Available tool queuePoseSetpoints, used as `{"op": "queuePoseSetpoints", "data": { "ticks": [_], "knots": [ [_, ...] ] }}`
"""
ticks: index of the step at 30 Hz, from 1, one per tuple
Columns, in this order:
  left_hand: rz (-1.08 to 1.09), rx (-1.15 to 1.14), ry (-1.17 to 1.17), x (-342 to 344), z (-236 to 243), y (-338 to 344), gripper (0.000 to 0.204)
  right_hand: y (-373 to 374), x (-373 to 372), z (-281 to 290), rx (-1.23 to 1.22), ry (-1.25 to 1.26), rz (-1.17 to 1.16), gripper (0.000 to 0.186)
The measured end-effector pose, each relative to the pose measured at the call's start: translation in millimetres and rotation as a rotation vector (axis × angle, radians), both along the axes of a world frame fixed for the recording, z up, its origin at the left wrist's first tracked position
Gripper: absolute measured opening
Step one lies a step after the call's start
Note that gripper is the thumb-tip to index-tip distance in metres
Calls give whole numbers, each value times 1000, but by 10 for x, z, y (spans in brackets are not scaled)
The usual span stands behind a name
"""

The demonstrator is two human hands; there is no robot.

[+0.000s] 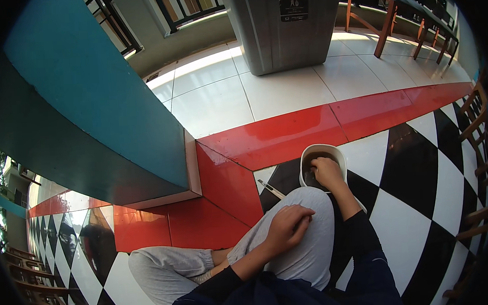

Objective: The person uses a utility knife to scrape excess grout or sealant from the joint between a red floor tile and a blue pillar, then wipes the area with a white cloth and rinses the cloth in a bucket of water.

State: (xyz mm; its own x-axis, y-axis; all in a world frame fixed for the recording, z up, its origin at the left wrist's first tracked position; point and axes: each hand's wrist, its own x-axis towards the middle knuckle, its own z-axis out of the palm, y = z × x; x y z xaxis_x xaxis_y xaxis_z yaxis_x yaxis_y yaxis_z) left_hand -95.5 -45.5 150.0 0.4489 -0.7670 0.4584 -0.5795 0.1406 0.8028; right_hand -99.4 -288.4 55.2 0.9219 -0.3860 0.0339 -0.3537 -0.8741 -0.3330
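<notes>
My right hand (pixel 327 173) reaches into a white tub (pixel 340 154) holding murky brownish water (pixel 309 176). Its fingers are bent and close together near the water; whatever they may grip is hidden. Across my raised knee, in grey trousers, lies my left hand (pixel 287 226), fingers loosely stretched over the cloth and holding nothing. A slender tool with a narrow metal-looking tip (pixel 272 189) rests on the floor left of the tub, its near end hidden by my knee. The white edge of another object (pixel 361 204) shows beside my right forearm.
A teal pillar (pixel 109 99) rises at the left, with red tiles (pixel 276 134) around its base. Beyond stand a grey bin (pixel 285 37) and a wooden-legged bench (pixel 384 29). Wooden chairs line both sides (pixel 477 118) of the black-and-white tiled floor (pixel 404 199).
</notes>
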Motion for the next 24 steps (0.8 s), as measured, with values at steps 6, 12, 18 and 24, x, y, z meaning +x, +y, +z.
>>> {"op": "queuePoseSetpoints", "data": {
  "ticks": [6,12,18,24],
  "knots": [
    [-1,3,11,3,19,8,21,3,-15,-56,49,61,82,41],
    [-5,-10,19,0,1,-10,21,-64,106,77,200,353,2,58],
    [-1,-29,19,-10,1,-15,20,-170,-4,590,455,82,99,37],
    [17,-22,8,7,-15,15,20,-74,7,848,525,-106,25,32]
  ]
}}
